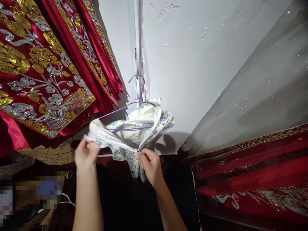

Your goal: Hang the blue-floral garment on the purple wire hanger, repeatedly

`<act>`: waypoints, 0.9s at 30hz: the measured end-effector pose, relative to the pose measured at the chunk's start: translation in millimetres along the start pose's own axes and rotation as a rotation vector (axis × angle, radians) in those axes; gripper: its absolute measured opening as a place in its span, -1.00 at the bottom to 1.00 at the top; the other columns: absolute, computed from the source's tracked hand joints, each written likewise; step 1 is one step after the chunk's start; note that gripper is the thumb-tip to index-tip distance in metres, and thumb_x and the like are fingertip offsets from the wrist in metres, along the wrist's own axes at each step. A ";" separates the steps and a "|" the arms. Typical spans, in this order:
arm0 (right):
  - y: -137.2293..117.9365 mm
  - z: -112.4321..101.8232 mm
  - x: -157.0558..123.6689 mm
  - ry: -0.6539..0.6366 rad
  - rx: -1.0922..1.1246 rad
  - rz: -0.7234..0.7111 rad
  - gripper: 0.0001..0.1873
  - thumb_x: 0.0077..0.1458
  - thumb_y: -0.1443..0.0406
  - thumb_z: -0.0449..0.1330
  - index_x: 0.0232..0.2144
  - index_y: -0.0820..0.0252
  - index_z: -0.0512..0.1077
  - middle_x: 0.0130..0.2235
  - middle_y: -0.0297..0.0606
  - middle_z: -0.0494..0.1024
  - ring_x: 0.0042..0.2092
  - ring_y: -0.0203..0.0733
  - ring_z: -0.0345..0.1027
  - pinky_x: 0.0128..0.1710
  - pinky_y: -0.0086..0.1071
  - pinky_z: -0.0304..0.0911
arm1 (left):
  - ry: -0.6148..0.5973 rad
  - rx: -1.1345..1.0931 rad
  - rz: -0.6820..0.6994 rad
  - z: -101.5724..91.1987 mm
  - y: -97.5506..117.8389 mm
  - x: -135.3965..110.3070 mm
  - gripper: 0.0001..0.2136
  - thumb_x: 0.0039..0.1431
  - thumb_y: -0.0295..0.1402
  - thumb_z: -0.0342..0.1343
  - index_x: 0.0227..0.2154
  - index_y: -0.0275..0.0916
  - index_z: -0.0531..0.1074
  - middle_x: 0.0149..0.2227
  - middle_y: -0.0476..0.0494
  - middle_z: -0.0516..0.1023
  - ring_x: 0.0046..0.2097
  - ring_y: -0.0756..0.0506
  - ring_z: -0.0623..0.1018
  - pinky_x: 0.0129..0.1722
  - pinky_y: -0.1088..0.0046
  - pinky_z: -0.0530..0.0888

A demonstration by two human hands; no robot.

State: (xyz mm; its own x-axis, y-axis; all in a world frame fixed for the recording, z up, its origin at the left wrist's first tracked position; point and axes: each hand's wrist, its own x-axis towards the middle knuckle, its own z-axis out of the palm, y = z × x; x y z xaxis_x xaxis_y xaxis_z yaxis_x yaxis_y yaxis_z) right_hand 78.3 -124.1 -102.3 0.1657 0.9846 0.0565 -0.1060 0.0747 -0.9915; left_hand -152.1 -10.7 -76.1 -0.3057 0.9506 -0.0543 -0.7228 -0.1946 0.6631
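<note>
A white garment (pixel 134 139) with a pale blue and yellow floral print hangs on a thin purple wire hanger (pixel 117 110). The hanger's hook is up by a vertical metal strip at the wall; whether it bears on anything there I cannot tell. My left hand (pixel 86 152) pinches the garment's edge near the hanger's left end. Lower and to the right, my right hand (pixel 150 165) pinches the front where the two edges meet in a V. The garment's neck gapes, and the hanger's bottom bar crosses the opening. Loose cloth dangles below my right hand.
Red garments (pixel 48 73) with gold and silver embroidery hang close on the left. Behind is a white wall (pixel 187 64) with chipped patches. Sheer, glittering cloth (pixel 269 93) slopes down the right side above red fabric (pixel 252 176). White cable (pixel 68 199) lies low on the left.
</note>
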 end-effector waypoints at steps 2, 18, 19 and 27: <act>4.7 -1.0 -6.7 -0.006 0.031 0.046 -0.72 0.14 0.21 0.10 -0.58 0.17 0.33 -0.70 -0.47 0.15 -0.62 -0.36 -0.01 -0.58 -0.42 -0.09 | 0.037 0.142 -0.113 -19.0 -30.0 -15.4 -0.86 0.25 -0.33 0.03 -0.30 -0.23 0.47 -0.41 -0.13 0.57 -0.30 -0.09 0.56 -0.22 0.36 0.50; 6.7 -61.5 -9.1 0.113 -0.260 0.036 -0.60 0.18 0.01 0.16 -0.46 0.19 0.53 -0.41 -0.20 0.52 -0.33 -0.11 0.38 -0.31 -0.32 0.27 | -0.449 0.182 -0.285 27.5 -62.2 -112.6 -0.57 0.16 0.06 -0.05 -0.54 -0.15 -0.01 -0.47 -0.11 0.28 -0.39 -0.13 0.36 -0.38 0.31 0.35; 0.7 -56.8 -10.1 0.108 -0.194 -0.003 -0.57 0.21 -0.02 0.14 -0.39 0.19 0.56 -0.33 -0.16 0.56 -0.23 -0.05 0.42 -0.21 -0.28 0.31 | -0.440 0.162 -0.307 31.3 -66.3 -119.7 -0.58 0.16 0.05 -0.07 -0.54 -0.15 -0.02 -0.47 -0.12 0.28 -0.39 -0.13 0.36 -0.38 0.30 0.35; -1.6 -16.4 -28.1 -0.150 0.157 0.204 -0.32 0.17 -0.28 -0.05 -0.22 0.07 0.57 -0.41 -0.14 0.54 -0.24 0.02 0.49 -0.27 -0.20 0.40 | -0.552 -0.061 -0.551 49.2 -77.6 -144.8 -0.74 0.02 -0.11 0.05 -0.28 -0.12 0.24 -0.40 -0.04 0.20 -0.50 -0.01 0.13 -0.43 0.34 0.25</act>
State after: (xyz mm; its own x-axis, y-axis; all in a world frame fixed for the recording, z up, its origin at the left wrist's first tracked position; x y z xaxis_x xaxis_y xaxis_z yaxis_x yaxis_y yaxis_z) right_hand 89.9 -154.6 -104.2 -0.0198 0.9933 -0.1138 -0.2747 -0.1149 -0.9546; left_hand -21.3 -121.4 -83.0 0.4478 0.8938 0.0258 -0.7185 0.3425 0.6053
